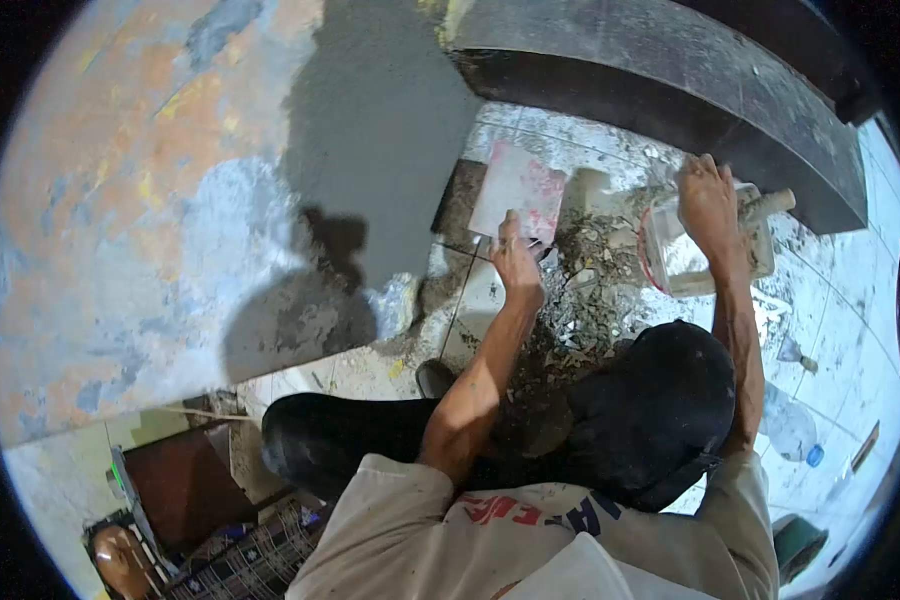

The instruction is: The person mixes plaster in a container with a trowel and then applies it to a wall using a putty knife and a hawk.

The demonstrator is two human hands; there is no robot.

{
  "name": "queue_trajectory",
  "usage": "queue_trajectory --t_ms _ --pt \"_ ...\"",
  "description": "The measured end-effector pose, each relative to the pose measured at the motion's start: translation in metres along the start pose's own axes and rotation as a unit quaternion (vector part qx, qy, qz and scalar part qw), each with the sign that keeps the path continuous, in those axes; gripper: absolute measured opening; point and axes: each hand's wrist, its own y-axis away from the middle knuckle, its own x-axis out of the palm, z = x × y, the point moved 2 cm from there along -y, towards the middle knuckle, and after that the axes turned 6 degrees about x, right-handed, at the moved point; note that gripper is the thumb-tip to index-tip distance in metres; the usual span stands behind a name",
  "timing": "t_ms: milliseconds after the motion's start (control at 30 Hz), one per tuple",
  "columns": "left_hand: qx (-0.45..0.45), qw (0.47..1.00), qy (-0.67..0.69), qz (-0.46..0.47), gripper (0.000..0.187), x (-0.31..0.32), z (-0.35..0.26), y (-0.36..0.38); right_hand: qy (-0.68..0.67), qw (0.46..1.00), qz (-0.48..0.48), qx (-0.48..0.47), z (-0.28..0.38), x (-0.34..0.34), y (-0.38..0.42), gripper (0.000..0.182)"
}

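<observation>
Our left hand (518, 268) grips the handle of the trowel (518, 190), its blade flat at twelve o'clock beside the plastered wall (370, 150). Our right hand (708, 205) clasps the bucket (715, 260) rim at two o'clock. We judge it best to load the blade lightly and keep it level.

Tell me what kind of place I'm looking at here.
Probably a building or renovation site. A patchy wall carries a fresh grey plaster patch, the tiled floor is strewn with rubble, and the left hand holds a plastering trowel near a bucket.
</observation>
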Motion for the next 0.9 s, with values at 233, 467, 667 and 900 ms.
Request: queue_trajectory --t_ms 233,467,667,900 --pt "-0.017 0.998 -0.055 0.034 0.057 -0.003 0.028 -0.004 -0.266 0.957 -0.078 0.088 -0.045 0.006 0.033 0.033" --pt "-0.041 0.998 -0.002 0.049 0.037 0.028 0.031 0.006 -0.187 0.969 -0.062 0.149 -0.059 0.042 0.084 0.021" --pt "-0.074 0.992 -0.078 0.07 0.048 0.042 0.014 0.012 -0.195 0.976 0.037 0.089 -0.015 0.023 0.121 0.037" --pt "-0.111 0.989 -0.024 0.092 0.043 0.05 0.024 0.017 0.044 0.985 -0.157 0.053 -0.083 0.04 0.049 0.027"
